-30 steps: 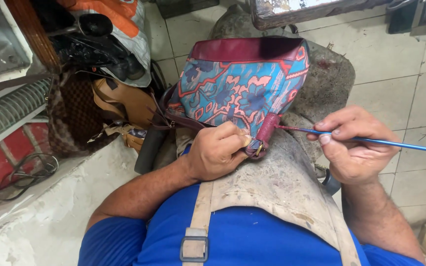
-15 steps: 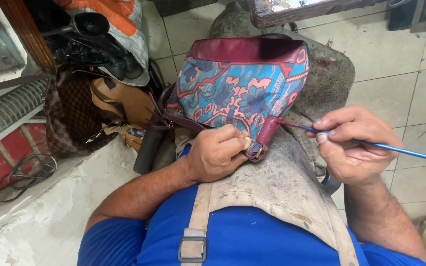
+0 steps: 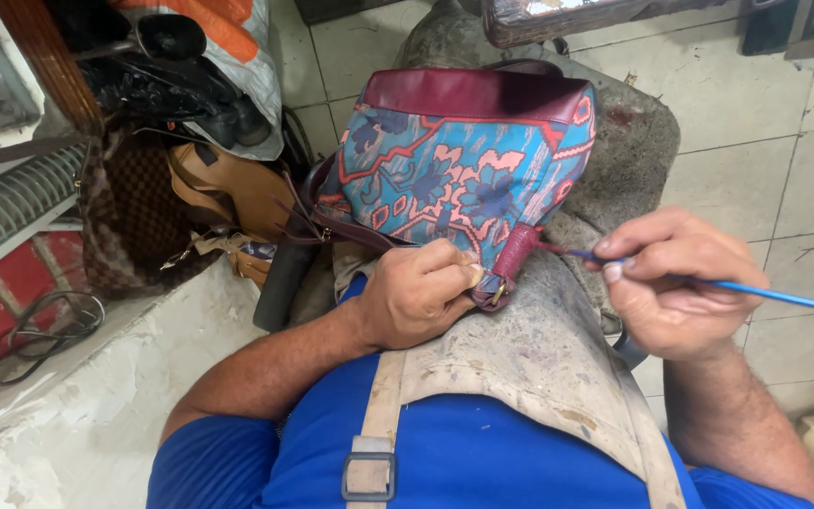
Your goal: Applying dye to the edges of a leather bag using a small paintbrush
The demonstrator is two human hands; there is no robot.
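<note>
Not much has moved since a second ago, just the right hand (image 3: 680, 283) bringing the thin blue brush (image 3: 765, 294) in so its tip now touches the maroon tab (image 3: 518, 253) at the bag's lower corner. The patterned bag (image 3: 454, 170) sits on the apron-covered lap (image 3: 539, 349). The left hand (image 3: 416, 292) is curled tight around that corner near the buckle, fingers pinching it steady. The right hand's fingers pinch the brush like a pen. Best bet here, I'd say: short light strokes, staying on the leather and off the fabric.
</note>
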